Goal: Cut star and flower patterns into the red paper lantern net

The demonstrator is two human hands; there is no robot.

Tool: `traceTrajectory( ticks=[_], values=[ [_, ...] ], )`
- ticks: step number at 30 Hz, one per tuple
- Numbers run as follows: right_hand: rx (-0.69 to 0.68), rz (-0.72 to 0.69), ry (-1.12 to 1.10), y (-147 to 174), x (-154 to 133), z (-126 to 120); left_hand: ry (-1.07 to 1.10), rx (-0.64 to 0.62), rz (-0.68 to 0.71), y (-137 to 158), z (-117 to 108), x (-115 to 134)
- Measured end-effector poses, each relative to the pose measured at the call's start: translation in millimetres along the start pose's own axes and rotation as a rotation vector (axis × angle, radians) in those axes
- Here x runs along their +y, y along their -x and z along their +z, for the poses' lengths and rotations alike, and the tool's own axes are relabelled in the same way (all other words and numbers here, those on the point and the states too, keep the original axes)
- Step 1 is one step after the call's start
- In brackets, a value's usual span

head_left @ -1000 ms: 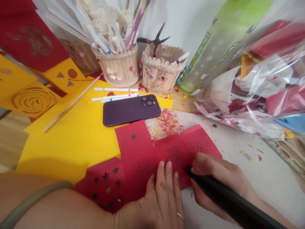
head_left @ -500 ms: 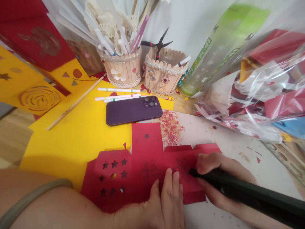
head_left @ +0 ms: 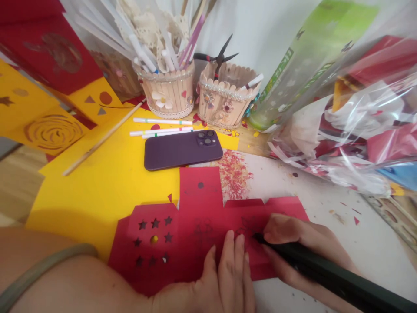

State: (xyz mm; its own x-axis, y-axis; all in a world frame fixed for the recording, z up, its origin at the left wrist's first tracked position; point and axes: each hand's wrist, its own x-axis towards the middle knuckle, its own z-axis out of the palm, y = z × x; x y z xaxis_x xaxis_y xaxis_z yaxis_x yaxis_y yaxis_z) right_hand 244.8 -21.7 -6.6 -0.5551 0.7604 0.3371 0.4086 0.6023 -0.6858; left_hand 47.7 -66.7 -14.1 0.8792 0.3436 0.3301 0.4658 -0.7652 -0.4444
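A red card cutout (head_left: 195,195) with fold tabs lies flat in front of me. Star-shaped holes pierce its left panel, while dark line drawings mark the middle and right panels. My left hand (head_left: 224,278) rests on the card's lower middle, fingers stretched out and lying flat. In my right hand (head_left: 302,243) is a thick black pen-like tool (head_left: 335,274), gripped near its tip. That tip meets the drawing on the right panel, just right of my left fingertips. Part of the right panel is hidden under my right hand.
Beyond the card lies a purple phone (head_left: 182,150) beside several white sticks (head_left: 163,121). Two stick-covered pots (head_left: 171,93) stand behind, one holding black pliers (head_left: 219,56). A yellow sheet (head_left: 87,191) spreads left; a clear plastic bag (head_left: 352,121) of scraps sits right.
My right hand and the tool's tip have shifted slightly left and down across the right panel. More of the drawing shows above the tip. My left hand stays in place.
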Motion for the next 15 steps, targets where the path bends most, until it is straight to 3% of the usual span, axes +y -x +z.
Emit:
traceTrajectory(
  ticks=[15],
  values=[
    [-0.025,-0.030,0.015,-5.3,-3.1,-1.8,0.002,-0.007,0.007,1.4,-0.8,1.5]
  ],
)
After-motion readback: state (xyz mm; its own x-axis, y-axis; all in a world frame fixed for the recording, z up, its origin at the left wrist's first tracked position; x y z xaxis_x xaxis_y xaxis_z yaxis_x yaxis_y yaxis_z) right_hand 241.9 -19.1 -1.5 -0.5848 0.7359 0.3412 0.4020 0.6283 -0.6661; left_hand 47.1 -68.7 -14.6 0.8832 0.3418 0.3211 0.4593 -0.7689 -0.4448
